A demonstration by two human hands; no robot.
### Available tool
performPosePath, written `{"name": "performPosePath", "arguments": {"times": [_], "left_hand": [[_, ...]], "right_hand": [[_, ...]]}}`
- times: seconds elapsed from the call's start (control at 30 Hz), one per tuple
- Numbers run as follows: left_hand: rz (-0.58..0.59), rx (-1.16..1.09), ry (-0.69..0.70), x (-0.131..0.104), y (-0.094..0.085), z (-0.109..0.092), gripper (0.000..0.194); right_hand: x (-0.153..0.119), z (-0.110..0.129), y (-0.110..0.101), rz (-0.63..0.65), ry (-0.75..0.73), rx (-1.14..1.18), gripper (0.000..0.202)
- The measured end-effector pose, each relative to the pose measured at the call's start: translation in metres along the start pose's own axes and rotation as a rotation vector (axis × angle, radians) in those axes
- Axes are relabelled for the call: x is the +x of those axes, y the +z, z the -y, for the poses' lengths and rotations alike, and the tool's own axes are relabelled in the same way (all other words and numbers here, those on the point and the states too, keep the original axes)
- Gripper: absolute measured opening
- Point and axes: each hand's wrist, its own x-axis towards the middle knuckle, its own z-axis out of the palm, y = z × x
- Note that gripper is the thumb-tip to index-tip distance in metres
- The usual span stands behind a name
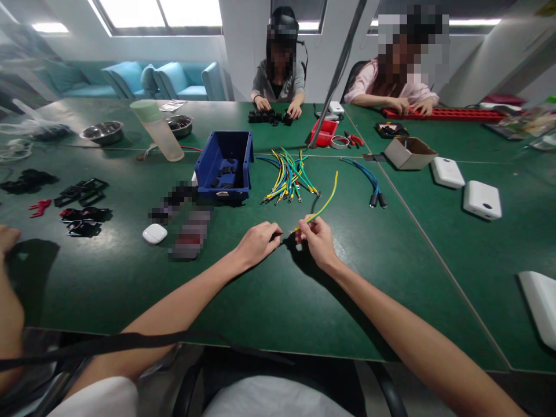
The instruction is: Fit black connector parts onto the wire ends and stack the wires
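Note:
Between the thumb and fingers of my right hand [319, 240] is a yellow-green wire [329, 200], its free end curving up and away from me. The wire's near end has a small metallic tip pointing toward my left hand [258, 244]. My left hand is closed just to the left, its fingertips pinched round something dark, too small to name. Beyond my hands lies a loose bundle of yellow, green and blue wires [289, 176] with metal terminals at their ends. Blue wires with black ends [367, 179] lie to the right of the bundle.
A blue bin [204, 176] holds small black parts. Left of it stand a bottle [163, 136] and a metal bowl [104, 133]. A white earphone case [154, 233], a cardboard box [408, 153] and white devices [482, 200] lie around. Two people work across the table; another person's arm [8, 289] is at left.

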Motion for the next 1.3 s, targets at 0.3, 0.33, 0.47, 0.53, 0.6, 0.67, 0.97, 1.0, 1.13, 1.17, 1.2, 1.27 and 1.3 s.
{"name": "performPosePath", "arguments": {"times": [0.3, 0.33, 0.47, 0.53, 0.6, 0.67, 0.97, 1.0, 1.13, 1.17, 1.2, 1.27, 1.3], "left_hand": [[-0.137, -0.135, -0.01, 0.0, 0.001, 0.001, 0.024], [-0.14, -0.164, -0.022, 0.0, 0.001, 0.001, 0.024], [-0.118, -0.245, -0.089, 0.002, 0.0, -0.003, 0.025], [-0.112, -0.262, -0.114, 0.002, -0.002, -0.004, 0.027], [-0.109, -0.264, -0.125, 0.003, -0.002, -0.005, 0.027], [-0.103, -0.285, -0.13, 0.004, -0.003, -0.006, 0.025], [-0.267, -0.357, -0.278, 0.003, 0.005, -0.002, 0.015], [-0.27, -0.359, -0.3, 0.003, 0.006, -0.001, 0.015], [-0.261, -0.368, -0.328, 0.003, 0.008, 0.0, 0.016], [-0.256, -0.374, -0.323, 0.003, 0.008, 0.0, 0.017], [-0.251, -0.38, -0.316, 0.003, 0.008, -0.001, 0.017], [-0.246, -0.394, -0.303, 0.003, 0.007, -0.003, 0.015], [-0.246, -0.399, -0.298, 0.003, 0.007, -0.004, 0.015]], "right_hand": [[0.001, 0.0, 0.0, -0.003, -0.004, 0.037, 0.03], [0.001, 0.0, 0.0, -0.005, -0.003, 0.039, 0.029], [0.002, -0.002, -0.002, -0.021, 0.0, 0.053, 0.029], [0.002, -0.002, -0.002, -0.026, 0.006, 0.064, 0.029], [0.002, -0.002, -0.002, -0.03, 0.013, 0.065, 0.03], [0.002, -0.001, -0.002, -0.034, 0.017, 0.062, 0.03], [0.0, 0.0, -0.002, -0.025, 0.015, 0.072, 0.028], [0.0, 0.0, -0.002, -0.025, 0.019, 0.073, 0.029], [0.0, 0.0, -0.002, -0.027, 0.024, 0.063, 0.029], [0.0, -0.001, -0.002, -0.027, 0.018, 0.057, 0.029], [0.0, -0.001, -0.002, -0.025, 0.009, 0.049, 0.029], [0.0, -0.001, -0.002, -0.019, -0.011, 0.032, 0.028], [-0.001, -0.002, -0.002, -0.014, -0.021, 0.025, 0.028]]}}
